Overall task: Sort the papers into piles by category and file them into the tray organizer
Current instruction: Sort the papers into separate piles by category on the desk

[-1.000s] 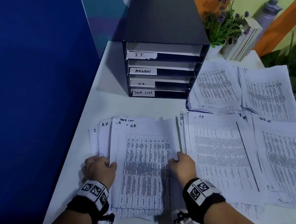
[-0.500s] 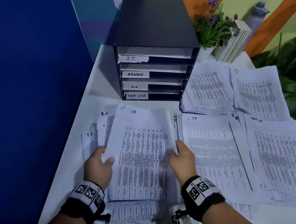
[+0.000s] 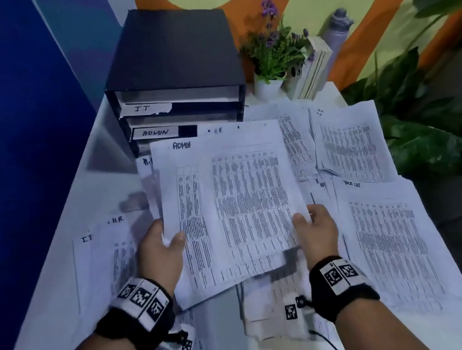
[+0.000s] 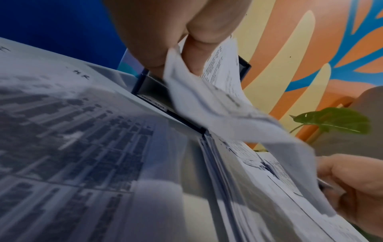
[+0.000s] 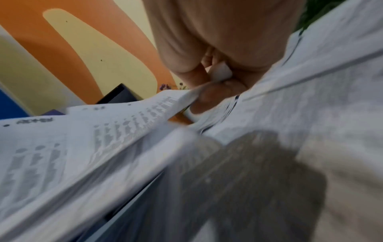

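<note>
A: Quick one. I'm holding the ADMIN stack (image 3: 228, 204) lifted off the tabletop (image 3: 99, 162), both hands on it. The left hand (image 3: 160, 251) is pinching the lower left edge, thumb on top and fingers curled under. The right hand (image 3: 316, 231) is doing the same at the lower right corner.

B: Where's it sitting relative to the tray organizer (image 3: 174, 64)?

A: It's hovering in front of it, top edge covering the lower slots. Only the IT label (image 3: 143, 108) and the ADMIN label (image 3: 156, 132) are showing. Sorted piles are lying around: an IT sheet (image 3: 89, 267) and an HR sheet (image 3: 118, 239) to the left, a TASK LIST pile (image 3: 388, 242) to the right, more piles (image 3: 346, 142) behind that.

B: So what am I noting for doing this step well?

A: I'm judging it as filing into the ADMIN slot, second from the top. The sheets are looking ragged at the bottom edge, so I'm thinking square them first, tapping the edge on the tabletop. Then I'm keeping both grips low and even, levelling the stack, and leading the top edge into the slot mouth.

B: Risks?

A: Loose sheets are fanning at the left edge in the left wrist view, so one could be slipping out or catching the slot lip. Also, the top edge is sagging slightly, so I'm feeding slowly. The wrist views are blurry; I can't tell the sheet count.
</note>
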